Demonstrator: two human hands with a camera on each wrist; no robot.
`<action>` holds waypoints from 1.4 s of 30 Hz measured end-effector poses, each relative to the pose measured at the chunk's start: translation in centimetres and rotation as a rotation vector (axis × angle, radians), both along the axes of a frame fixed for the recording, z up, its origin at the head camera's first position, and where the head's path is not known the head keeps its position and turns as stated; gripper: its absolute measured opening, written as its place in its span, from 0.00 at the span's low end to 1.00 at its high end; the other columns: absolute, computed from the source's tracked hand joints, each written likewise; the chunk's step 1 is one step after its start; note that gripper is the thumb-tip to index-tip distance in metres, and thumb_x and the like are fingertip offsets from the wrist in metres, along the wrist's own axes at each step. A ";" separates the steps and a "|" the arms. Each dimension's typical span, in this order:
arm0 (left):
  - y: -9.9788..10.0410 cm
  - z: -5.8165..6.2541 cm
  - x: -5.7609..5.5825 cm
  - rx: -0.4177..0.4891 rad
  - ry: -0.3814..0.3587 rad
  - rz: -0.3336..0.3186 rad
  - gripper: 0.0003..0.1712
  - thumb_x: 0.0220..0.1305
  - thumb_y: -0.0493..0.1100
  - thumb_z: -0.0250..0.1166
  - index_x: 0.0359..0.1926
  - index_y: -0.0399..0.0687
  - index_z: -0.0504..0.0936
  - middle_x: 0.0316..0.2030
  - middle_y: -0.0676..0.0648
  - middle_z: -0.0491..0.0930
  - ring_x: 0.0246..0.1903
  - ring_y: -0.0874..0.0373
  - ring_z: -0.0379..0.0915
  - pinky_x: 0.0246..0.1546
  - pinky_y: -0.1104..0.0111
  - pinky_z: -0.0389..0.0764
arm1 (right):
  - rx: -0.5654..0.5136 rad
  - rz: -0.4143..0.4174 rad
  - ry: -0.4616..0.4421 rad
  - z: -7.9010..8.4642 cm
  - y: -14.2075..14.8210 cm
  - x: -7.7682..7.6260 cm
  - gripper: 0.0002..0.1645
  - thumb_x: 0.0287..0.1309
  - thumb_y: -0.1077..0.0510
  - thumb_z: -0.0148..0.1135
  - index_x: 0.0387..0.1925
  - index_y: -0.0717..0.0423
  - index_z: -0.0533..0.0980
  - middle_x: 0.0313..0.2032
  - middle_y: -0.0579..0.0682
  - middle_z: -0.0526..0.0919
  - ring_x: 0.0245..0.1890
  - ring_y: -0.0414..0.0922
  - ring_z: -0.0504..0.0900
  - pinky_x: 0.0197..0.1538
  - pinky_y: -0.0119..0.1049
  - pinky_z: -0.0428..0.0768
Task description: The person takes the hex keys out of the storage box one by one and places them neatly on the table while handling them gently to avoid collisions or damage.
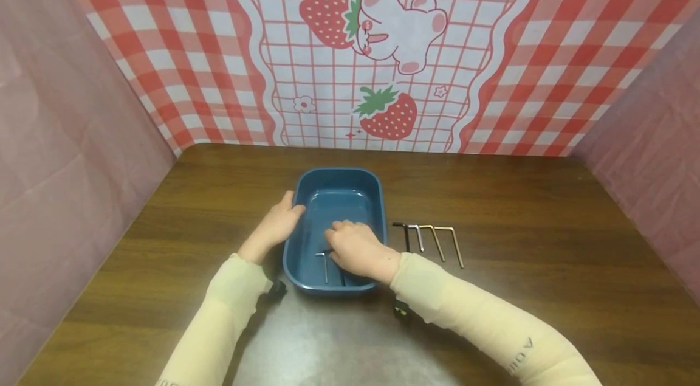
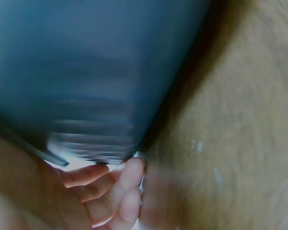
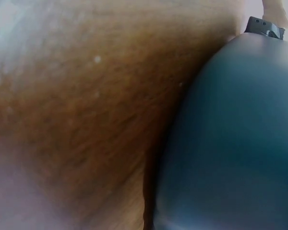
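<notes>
A deep blue tray (image 1: 341, 284) sits on the table. At its left side my left hand (image 1: 276, 223) grips the rim, the thumb side over the edge and the fingers against the outer wall; the left wrist view shows those fingers (image 2: 129, 172) curled by the tray wall. My right hand (image 1: 358, 247) reaches over the right rim, its curled fingers pinching a black hex key (image 1: 343, 278) low in the tray, mostly hidden by the hand. Left of it on the tray floor lies a silver hex key (image 1: 326, 269). The right wrist view shows only the tray's outer wall (image 3: 230, 134) and tabletop.
Right of the tray, several hex keys lie side by side on the brown wooden table (image 1: 519, 234): a black key (image 1: 406, 237), a short silver key (image 1: 419, 237) and brass-coloured keys (image 1: 456, 246). A red-checked strawberry cloth (image 1: 191, 45) hangs behind; pink curtains flank both sides.
</notes>
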State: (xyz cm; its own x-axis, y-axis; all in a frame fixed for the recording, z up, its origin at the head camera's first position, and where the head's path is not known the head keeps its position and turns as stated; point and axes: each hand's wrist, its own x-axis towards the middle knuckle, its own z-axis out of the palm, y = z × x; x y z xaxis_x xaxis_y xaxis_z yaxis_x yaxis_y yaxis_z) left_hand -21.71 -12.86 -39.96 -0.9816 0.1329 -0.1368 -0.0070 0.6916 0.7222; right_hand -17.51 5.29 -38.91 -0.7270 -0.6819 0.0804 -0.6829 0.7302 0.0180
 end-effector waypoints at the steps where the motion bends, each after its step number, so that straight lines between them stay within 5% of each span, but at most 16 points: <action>1: 0.0 0.0 0.0 -0.003 0.002 -0.001 0.28 0.66 0.48 0.41 0.62 0.36 0.56 0.59 0.32 0.65 0.57 0.39 0.64 0.54 0.50 0.66 | -0.001 0.000 0.001 0.0 0.0 0.0 0.10 0.49 0.54 0.63 0.33 0.54 0.77 0.28 0.49 0.77 0.28 0.45 0.76 0.28 0.37 0.74; 10: 0.0 0.3 0.1 0.009 -0.027 -0.002 0.29 0.67 0.48 0.40 0.64 0.36 0.53 0.61 0.32 0.61 0.59 0.39 0.61 0.56 0.49 0.64 | 0.004 -0.001 0.044 -0.2 -0.1 -0.1 0.06 0.49 0.58 0.60 0.31 0.55 0.76 0.27 0.49 0.76 0.27 0.46 0.75 0.26 0.37 0.74; 18: 0.0 0.3 0.3 0.021 -0.042 -0.006 0.30 0.67 0.48 0.40 0.65 0.36 0.52 0.62 0.32 0.60 0.60 0.38 0.59 0.57 0.49 0.62 | 0.022 -0.027 -0.008 0.0 -0.2 0.1 0.12 0.52 0.61 0.58 0.40 0.58 0.74 0.32 0.51 0.79 0.31 0.45 0.77 0.30 0.38 0.77; 42: -0.1 0.3 0.1 0.026 -0.055 -0.008 0.31 0.67 0.49 0.39 0.66 0.37 0.50 0.63 0.33 0.58 0.61 0.39 0.58 0.58 0.49 0.61 | -0.062 -0.072 -0.071 0.5 0.0 0.0 0.11 0.53 0.63 0.56 0.40 0.57 0.68 0.29 0.50 0.79 0.25 0.43 0.79 0.27 0.36 0.77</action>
